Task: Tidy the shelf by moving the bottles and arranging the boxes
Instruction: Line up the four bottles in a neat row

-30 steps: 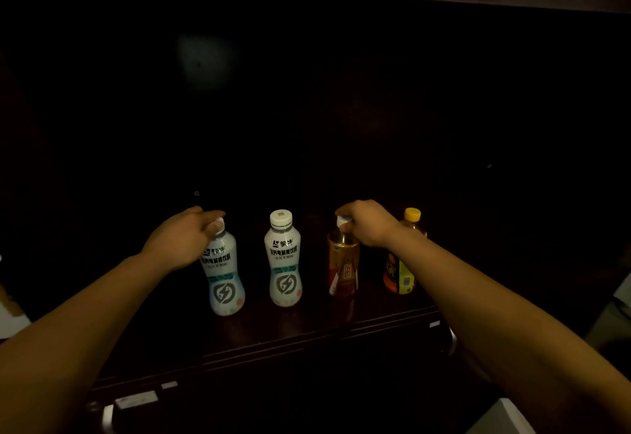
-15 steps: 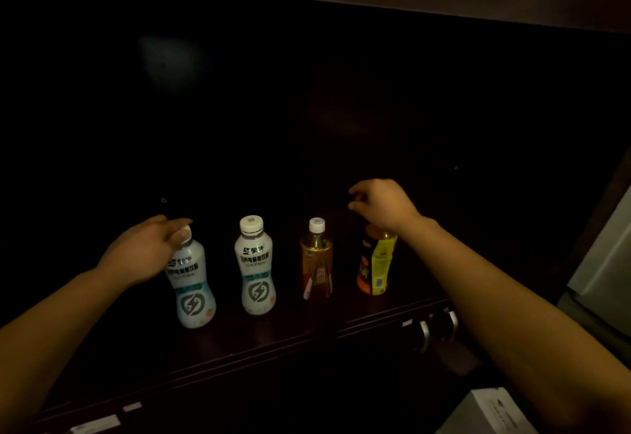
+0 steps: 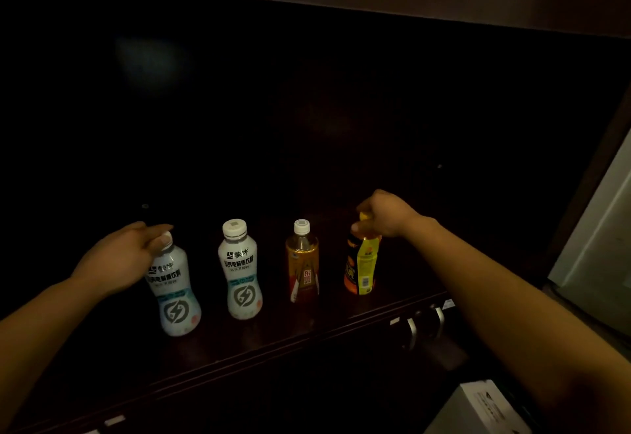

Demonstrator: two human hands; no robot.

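4 bottles upright in 1 row on shelf (image 3: 239, 348). Left hand (image 3: 119, 263) grips outer white bottle (image 3: 174, 293) cap; right hand (image 3: 386, 215) grips yellow-capped bottle (image 3: 362, 263) top. Box (image 3: 485, 409) below, untouched; arranging remains.

a dim home-like room: dark wooden cabinet shelf (image 3: 307, 327) with metal drawer handles (image 3: 411, 333), drink bottles (image 3: 240, 273).

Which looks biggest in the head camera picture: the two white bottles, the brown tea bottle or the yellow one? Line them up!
1. The left white bottle and the middle white bottle look alike; the left one is nearer.
2. Brown tea bottle.
3. Yellow bottle, partly hidden by the right hand, so unsure.
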